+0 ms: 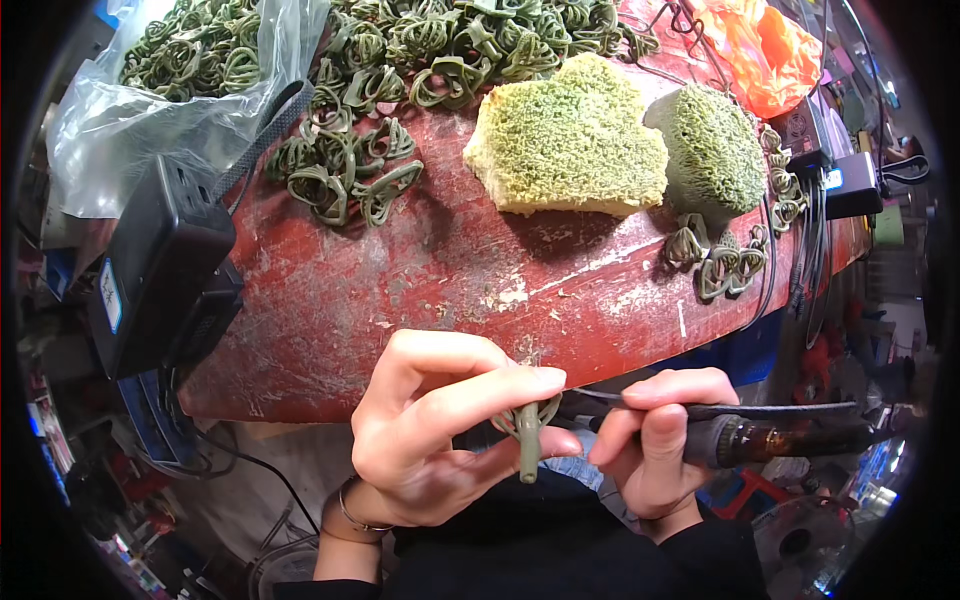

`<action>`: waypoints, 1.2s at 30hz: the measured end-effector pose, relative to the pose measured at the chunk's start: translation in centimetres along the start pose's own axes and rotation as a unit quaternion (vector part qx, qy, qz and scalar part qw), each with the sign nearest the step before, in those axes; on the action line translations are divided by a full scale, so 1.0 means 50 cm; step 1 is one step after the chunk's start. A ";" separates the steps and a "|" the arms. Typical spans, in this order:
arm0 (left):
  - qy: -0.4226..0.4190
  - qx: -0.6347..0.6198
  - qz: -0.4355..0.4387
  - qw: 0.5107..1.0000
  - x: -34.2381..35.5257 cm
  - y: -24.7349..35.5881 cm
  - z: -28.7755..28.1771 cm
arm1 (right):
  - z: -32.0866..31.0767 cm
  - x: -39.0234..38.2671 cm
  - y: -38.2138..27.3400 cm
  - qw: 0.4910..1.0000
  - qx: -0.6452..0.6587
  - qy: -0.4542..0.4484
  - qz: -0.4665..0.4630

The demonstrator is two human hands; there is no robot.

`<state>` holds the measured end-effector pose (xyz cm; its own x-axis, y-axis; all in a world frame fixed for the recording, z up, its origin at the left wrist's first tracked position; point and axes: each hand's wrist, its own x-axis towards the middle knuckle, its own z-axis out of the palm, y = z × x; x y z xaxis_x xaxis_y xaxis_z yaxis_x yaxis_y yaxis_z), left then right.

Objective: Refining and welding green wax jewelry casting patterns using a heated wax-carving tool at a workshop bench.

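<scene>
My left hand [430, 430] grips a small olive-green curled piece [529, 445] with a short stem pointing down, just past the table's front edge. To its right, my right hand [655, 450] is closed on a thin dark flat tool [740, 409], whose narrow tip reaches toward the green piece. A dark cylindrical handpiece [745, 443] with an amber section lies against or just behind my right hand; whether I grip it too is unclear.
The red scuffed table [370, 290] bears heaped green pieces [450, 40], a clear bag [100, 160] of more, two spongy yellow-green blocks [565, 135] [712, 150], an orange bag [760, 50], black power banks [160, 270] at left, a black device [850, 185] and cables at right.
</scene>
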<state>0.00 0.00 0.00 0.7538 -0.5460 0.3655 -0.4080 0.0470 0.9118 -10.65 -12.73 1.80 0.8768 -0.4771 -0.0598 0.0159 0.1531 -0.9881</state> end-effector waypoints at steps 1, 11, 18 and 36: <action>-0.004 0.026 0.003 1.000 -0.002 -0.001 0.000 | -0.001 -0.001 0.001 1.000 0.010 0.018 -0.011; -0.021 0.061 -0.003 0.998 -0.001 0.003 0.003 | 0.003 -0.004 0.013 0.996 0.002 0.025 -0.090; -0.031 0.010 -0.030 0.999 -0.006 0.007 -0.005 | -0.001 0.003 0.011 0.993 -0.033 -0.036 -0.107; -0.051 -0.014 -0.112 0.992 -0.026 0.050 -0.006 | 0.011 -0.033 0.006 0.990 -0.038 -0.015 -0.132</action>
<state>-1.85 1.09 1.84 0.7676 -0.6270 0.1332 -0.2205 -0.0631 0.9734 -11.81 -11.43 1.70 0.8606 -0.4662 0.2050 0.2115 -0.0391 -0.9766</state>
